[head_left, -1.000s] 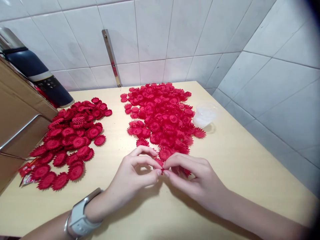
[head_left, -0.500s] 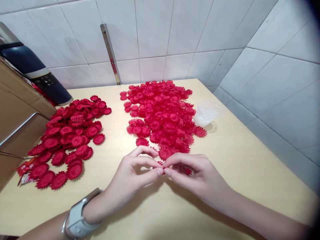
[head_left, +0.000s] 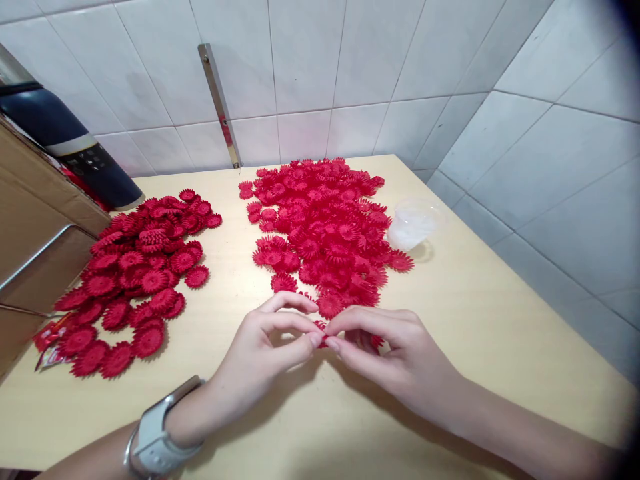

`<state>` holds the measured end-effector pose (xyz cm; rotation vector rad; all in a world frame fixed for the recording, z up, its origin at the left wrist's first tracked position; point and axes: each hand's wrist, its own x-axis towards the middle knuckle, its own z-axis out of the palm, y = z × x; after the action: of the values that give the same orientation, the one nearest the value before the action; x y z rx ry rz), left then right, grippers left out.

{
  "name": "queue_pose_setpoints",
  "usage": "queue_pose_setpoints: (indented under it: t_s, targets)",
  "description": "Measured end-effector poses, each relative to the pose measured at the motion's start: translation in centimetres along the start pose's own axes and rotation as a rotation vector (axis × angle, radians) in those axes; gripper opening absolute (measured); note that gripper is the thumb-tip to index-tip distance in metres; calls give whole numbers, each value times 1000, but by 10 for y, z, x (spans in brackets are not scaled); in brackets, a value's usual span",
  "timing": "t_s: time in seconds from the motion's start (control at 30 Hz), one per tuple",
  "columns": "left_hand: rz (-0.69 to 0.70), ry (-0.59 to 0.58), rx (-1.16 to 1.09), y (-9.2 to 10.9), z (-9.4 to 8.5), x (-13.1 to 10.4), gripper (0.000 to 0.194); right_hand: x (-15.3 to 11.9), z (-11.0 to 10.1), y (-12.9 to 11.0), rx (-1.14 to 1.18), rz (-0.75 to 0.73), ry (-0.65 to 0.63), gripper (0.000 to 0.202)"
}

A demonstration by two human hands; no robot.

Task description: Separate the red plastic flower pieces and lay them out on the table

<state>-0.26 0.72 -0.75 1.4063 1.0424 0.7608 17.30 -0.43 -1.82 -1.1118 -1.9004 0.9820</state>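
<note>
Thumb and index finger of my left hand (head_left: 280, 343) pinch a small red serrated piece (head_left: 324, 339), its shape mostly covered by fingertips. My right hand (head_left: 387, 350) pinches the same piece from the other side, so the fingertips nearly meet. Just beyond them spreads a large heap of red toothed-edge discs (head_left: 330, 227), which look like cut fabric or felt. Parts of a few more red discs show behind and under my right fingers. A second pile of red discs (head_left: 145, 273), thicker and layered, lies to the left.
A clear plastic cup (head_left: 413, 227) with whitish contents stands right of the heap. On the left are a cardboard box (head_left: 40, 193), a dark blue bottle (head_left: 75, 147) and a small red wrapper (head_left: 50, 343). Tiled walls (head_left: 310, 60) border the table (head_left: 500, 320) behind and at right.
My fingertips have drawn slightly apart, with a little more of the red piece showing between them. The view has shifted very slightly; the piles look the same.
</note>
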Motion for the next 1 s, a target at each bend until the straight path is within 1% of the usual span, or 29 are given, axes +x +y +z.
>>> queue_pose_setpoints:
  t_s: [0.5,1.0]
  targets:
    - [3,15,5,-3,1,0,9,-1,2,1,-46,-97,36,10]
    - [-8,13,25,-4,0,0,10,-1,1,0,-94,-88,4,12]
